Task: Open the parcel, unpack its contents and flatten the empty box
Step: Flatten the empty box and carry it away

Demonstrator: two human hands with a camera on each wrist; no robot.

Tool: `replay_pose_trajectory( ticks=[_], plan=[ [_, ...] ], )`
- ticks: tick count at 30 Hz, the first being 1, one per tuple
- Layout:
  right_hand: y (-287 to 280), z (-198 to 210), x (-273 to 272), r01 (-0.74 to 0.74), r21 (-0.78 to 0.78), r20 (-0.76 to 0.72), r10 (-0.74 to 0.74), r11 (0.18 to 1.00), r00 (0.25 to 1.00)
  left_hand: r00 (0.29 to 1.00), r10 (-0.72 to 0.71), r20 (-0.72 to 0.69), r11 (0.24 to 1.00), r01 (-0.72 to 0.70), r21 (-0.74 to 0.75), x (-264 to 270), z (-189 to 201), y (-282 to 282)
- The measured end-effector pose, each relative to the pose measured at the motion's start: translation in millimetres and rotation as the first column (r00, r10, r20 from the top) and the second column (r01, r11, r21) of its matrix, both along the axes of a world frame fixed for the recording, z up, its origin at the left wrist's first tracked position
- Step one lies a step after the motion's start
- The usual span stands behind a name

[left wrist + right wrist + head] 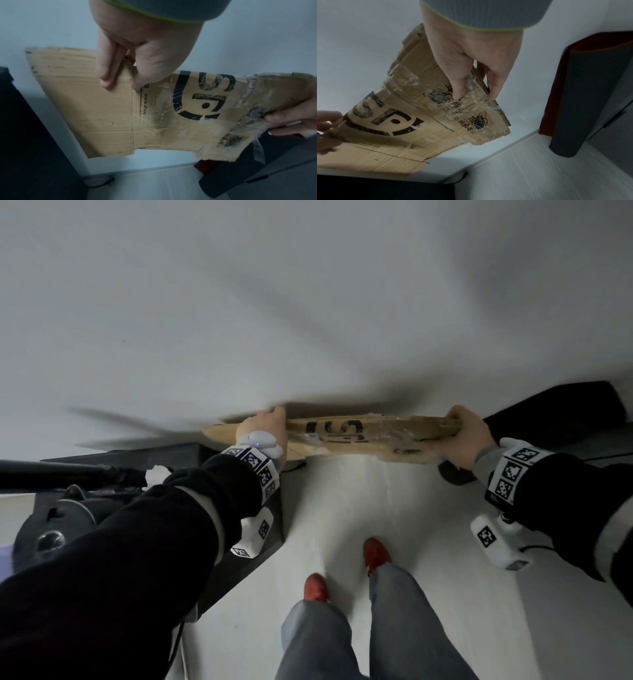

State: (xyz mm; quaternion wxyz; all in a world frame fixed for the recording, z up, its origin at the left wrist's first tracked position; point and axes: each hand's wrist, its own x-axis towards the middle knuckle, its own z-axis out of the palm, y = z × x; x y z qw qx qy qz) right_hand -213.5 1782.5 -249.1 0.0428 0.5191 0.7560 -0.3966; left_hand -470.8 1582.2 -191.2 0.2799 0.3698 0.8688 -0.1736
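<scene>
The flattened brown cardboard box (pixel 356 440) with black lettering and torn clear tape hangs upright in front of a white wall, above the floor. My left hand (pixel 265 429) pinches its top edge near the left end, thumb on the printed side (pixel 137 75), fingers on the plain flap (pixel 106 70). My right hand (pixel 462 440) grips the top edge at the right end, thumb and fingers (pixel 458 83) curled over the taped panels. The box (pixel 171 115) (pixel 412 124) is folded flat, several layers thick at the right.
A black cabinet (pixel 239 559) with dark equipment on it stands at the left. A dark rolled mat (pixel 583 94) leans by the wall at the right. Pale floor (pixel 342 508) lies below, with my red shoes (pixel 376 554) on it.
</scene>
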Motion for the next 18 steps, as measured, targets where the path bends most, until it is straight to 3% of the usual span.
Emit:
replay_pose_trajectory(
  ticks=[4, 13, 18],
  plan=[
    [5.6, -41.6, -7.1, -0.003, -0.039, -0.002, 0.003, 0.999, 1.000, 0.994, 0.111, 0.013, 0.993, -0.111, 0.044, -3.5, -32.9, -2.0],
    [-0.3, -171.7, -15.8, -0.012, -0.032, -0.069, 0.010, 0.999, 0.998, 0.940, 0.334, 0.073, 0.935, -0.340, 0.099, -3.6, -157.5, -18.6],
    [-11.8, -236.7, -33.5, -0.022, -0.024, -0.102, 0.019, 0.999, 0.995, 0.912, 0.410, 0.016, 0.904, -0.409, 0.122, -9.3, -229.7, -29.8]
  ],
)
